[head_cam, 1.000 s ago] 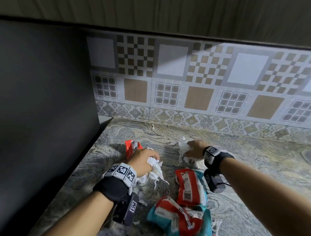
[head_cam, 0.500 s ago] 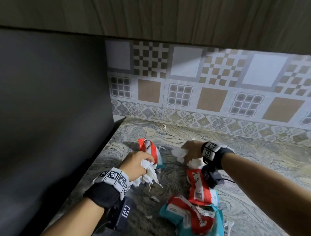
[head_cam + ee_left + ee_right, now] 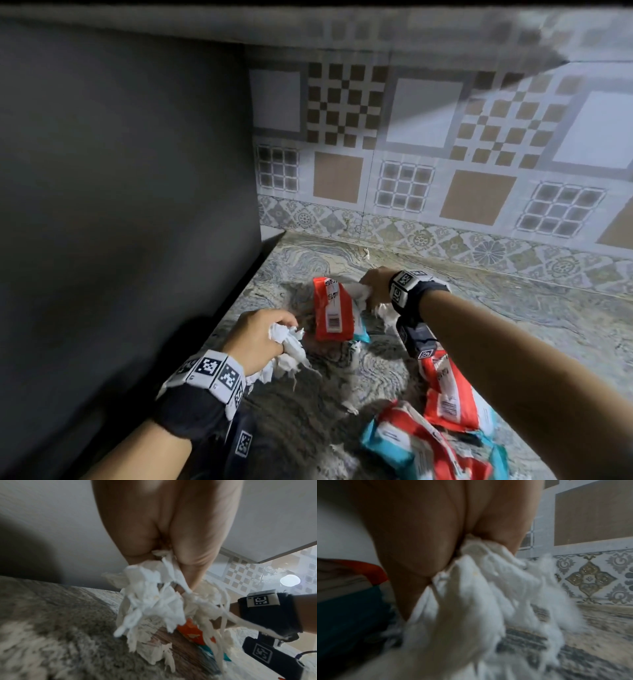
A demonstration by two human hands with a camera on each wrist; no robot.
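Note:
My left hand grips a crumpled wad of torn white tissue just above the marbled counter; the left wrist view shows shreds of that tissue hanging from my closed fingers. Farther back, my right hand grips a second white tissue wad, which fills the right wrist view as a blurred clump. A red and teal wrapper lies on the counter between the hands, touching the right hand's tissue.
Two more red and teal wrappers lie near the front right, under my right forearm. Small tissue scraps dot the counter. A dark panel walls off the left side; a patterned tile wall runs behind.
Both hands have stayed closed on their tissue wads. The right hand has drawn leftward to the far wrapper. The head view has swung left and nearer the counter.

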